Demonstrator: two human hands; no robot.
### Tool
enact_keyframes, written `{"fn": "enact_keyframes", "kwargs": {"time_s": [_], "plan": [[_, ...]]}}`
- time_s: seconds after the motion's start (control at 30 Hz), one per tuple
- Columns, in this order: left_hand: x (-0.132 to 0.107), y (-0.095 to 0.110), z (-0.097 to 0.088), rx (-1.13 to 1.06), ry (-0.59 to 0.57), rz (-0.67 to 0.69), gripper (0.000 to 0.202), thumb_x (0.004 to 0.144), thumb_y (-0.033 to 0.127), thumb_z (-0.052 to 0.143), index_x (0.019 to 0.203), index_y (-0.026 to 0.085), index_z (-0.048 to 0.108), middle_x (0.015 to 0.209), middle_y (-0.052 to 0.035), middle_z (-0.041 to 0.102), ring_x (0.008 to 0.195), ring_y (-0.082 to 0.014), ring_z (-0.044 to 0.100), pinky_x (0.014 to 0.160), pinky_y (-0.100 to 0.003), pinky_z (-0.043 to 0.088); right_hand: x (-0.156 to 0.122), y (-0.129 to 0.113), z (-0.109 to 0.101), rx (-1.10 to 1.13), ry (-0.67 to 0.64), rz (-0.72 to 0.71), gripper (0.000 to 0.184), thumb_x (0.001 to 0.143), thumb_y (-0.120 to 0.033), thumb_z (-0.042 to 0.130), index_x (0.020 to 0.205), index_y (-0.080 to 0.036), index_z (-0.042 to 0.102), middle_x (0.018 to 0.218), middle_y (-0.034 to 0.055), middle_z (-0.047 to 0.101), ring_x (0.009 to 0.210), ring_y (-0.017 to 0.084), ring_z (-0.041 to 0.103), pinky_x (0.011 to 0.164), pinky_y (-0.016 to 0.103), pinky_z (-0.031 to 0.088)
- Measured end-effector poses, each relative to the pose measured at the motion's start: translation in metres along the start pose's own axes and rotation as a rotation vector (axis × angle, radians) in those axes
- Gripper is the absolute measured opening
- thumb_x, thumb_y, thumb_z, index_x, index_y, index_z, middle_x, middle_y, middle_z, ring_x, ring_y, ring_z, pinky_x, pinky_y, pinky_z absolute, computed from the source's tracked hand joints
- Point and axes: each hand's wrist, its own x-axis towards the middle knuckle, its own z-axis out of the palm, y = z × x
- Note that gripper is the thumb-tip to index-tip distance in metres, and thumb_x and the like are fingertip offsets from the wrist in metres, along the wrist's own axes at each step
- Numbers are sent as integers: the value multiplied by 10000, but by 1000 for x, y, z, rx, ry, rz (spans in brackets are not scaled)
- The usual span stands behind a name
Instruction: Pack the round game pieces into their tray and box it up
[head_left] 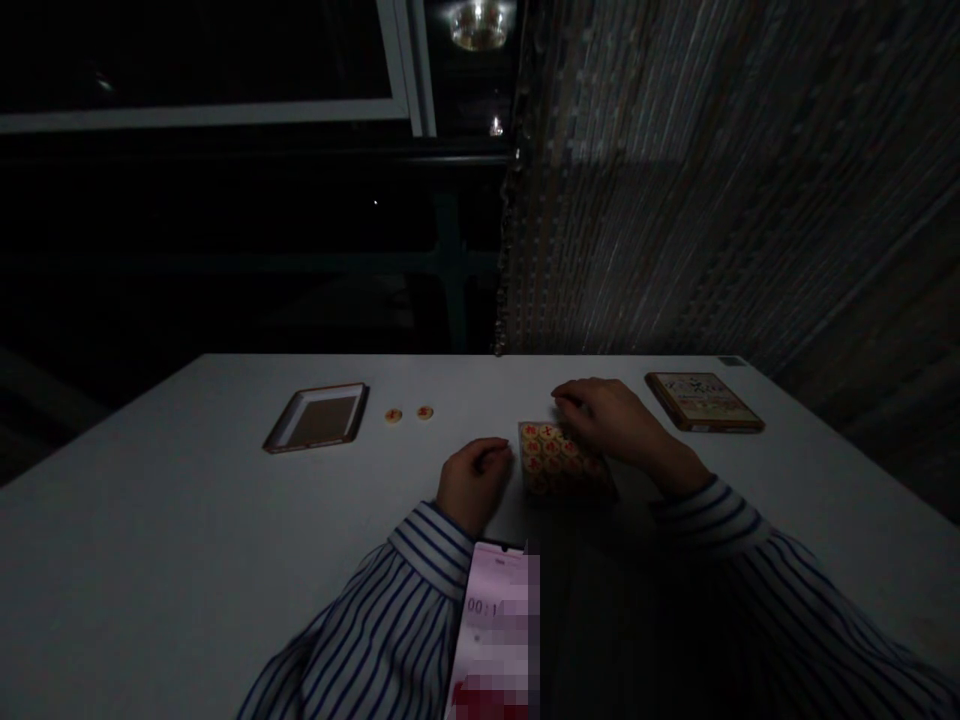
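Note:
A clear-looking box of round xiangqi pieces [551, 448] with red characters sits on the table in front of me. My right hand [611, 418] is over its far right corner, with the fingers bent and drawn toward the thumb. Whatever that hand may hold is hidden. Just left of the box rests my left hand [472, 482], loosely curled, and nothing shows in it. Farther left, two loose xiangqi pieces, one piece [394, 415] and another piece [425, 412], lie flat and apart from each other. The near rows of the box are in deep shadow.
An open shallow box tray [357, 415] lies at the left on the white table [187, 540]. A printed box [705, 402] lies at the right. A lit phone [491, 630] is by my left forearm. Beyond the table's far edge hangs a string curtain [637, 200].

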Motion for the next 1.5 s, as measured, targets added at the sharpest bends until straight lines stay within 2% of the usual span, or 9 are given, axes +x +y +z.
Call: {"fn": "enact_keyframes", "kwargs": {"time_s": [0.13, 0.3, 0.57, 0.77, 1.1, 1.5], "plan": [[0, 2, -2, 20, 17, 23, 203, 707, 268, 576, 841, 135, 650, 772, -62, 682, 717, -149, 621, 665, -258, 499, 0, -5, -5, 36, 109, -22, 279, 836, -232, 400, 977, -152, 628, 930, 63, 669, 868, 190, 593, 797, 302, 411], [-1, 2, -3, 35, 35, 25, 209, 702, 274, 580, 838, 133, 651, 781, -62, 679, 735, -151, 621, 679, -257, 497, -1, -6, -8, 53, 165, -33, 280, 836, -227, 402, 988, -149, 624, 936, 63, 668, 858, 195, 594, 795, 320, 414], [1, 5, -11, 50, 67, 31, 239, 696, 305, 586, 846, 131, 652, 783, -66, 675, 759, -163, 615, 697, -276, 491, -2, -8, -11, 71, 182, -39, 290, 843, -218, 394, 1016, -151, 617, 974, 60, 661, 889, 198, 587, 805, 320, 411], [4, 5, -19, 54, 62, 41, 270, 692, 332, 591, 863, 132, 650, 795, -74, 671, 693, -156, 611, 681, -287, 491, -2, -9, -11, 72, 184, -61, 297, 848, -222, 390, 1035, -152, 609, 979, 67, 660, 899, 199, 587, 818, 330, 406], [3, 9, -41, 147, 25, 81, 278, 713, 348, 572, 881, 139, 644, 811, -79, 675, 746, -175, 621, 716, -307, 484, -2, -17, -12, 123, 162, -89, 302, 846, -216, 387, 1035, -144, 611, 992, 77, 658, 914, 198, 587, 819, 337, 420], [11, 9, -77, 275, 69, 78, 292, 699, 369, 566, 865, 147, 658, 782, -58, 674, 689, -166, 608, 675, -294, 485, -1, -25, -14, 207, 153, -67, 303, 855, -240, 380, 1028, -150, 613, 1014, 65, 650, 934, 192, 581, 838, 329, 430]]}}
